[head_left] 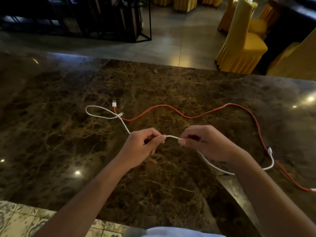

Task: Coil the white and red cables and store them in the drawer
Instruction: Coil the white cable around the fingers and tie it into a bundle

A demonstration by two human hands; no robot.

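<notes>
A wide brown marble counter (68,134) fills the view, and everything is placed against it: beyond its far edge, chairs draped in yellow covers (242,43) are seen at the right and a black metal rack (102,19) at the left. On the counter's surface the red cable (171,109) is stretched in a long wave, from a white USB plug (114,104) near the middle out to the right side, then back down toward the counter's near right edge. The white cable (172,137) is crossed over it near that plug, where a small loop (95,112) is laid flat on the marble (its little connector tip rests just beside the red line). A short span of white cable is held taut above the counter's centre, pinched at one end by the left hand (142,147), fingers closed on it, and at the other by the right hand (205,142), likewise clamped; the remainder is trailed under the right wrist to a white end plug (270,150) lying against the red cable
</notes>
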